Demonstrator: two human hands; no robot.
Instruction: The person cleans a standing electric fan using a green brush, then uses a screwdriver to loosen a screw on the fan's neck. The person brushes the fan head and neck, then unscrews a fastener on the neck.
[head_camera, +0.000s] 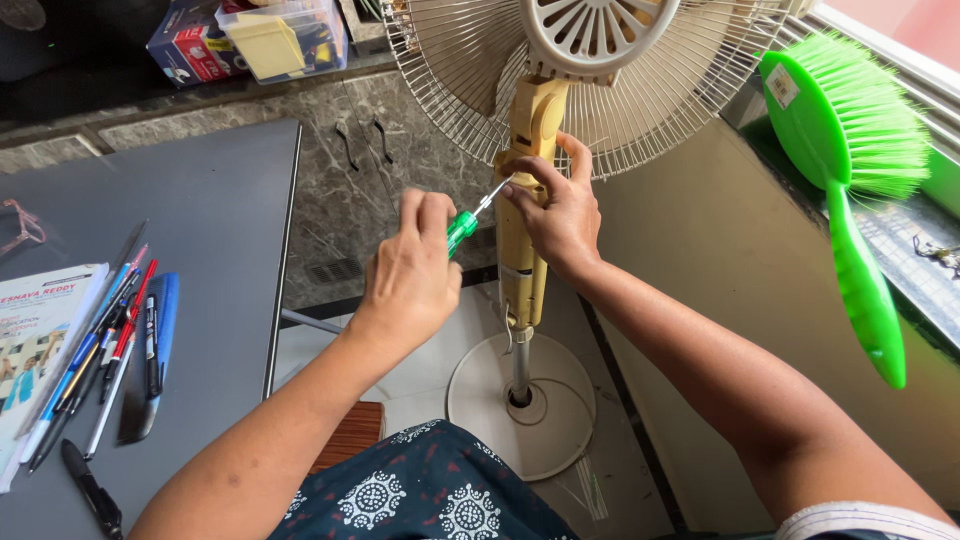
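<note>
1. Green-handled, the screwdriver (465, 228) sits in the left hand (412, 275), which is closed firmly round the handle; its metal shaft runs up and to the right, the tip meeting the cream neck of the pedestal fan (530, 150).
2. The right hand (560, 215) is nearer the fan: its fingers curl round the neck and pinch at the shaft's tip, just below the wire grille.
3. The fan's round base stands on the floor between the knees.
4. On the grey surface (220, 210) to the left lie pens (110, 340).
5. A clear plastic box (285, 35) on the far ledge holds yellow sticky notes; a green brush (860, 170) lies on the right.
</note>
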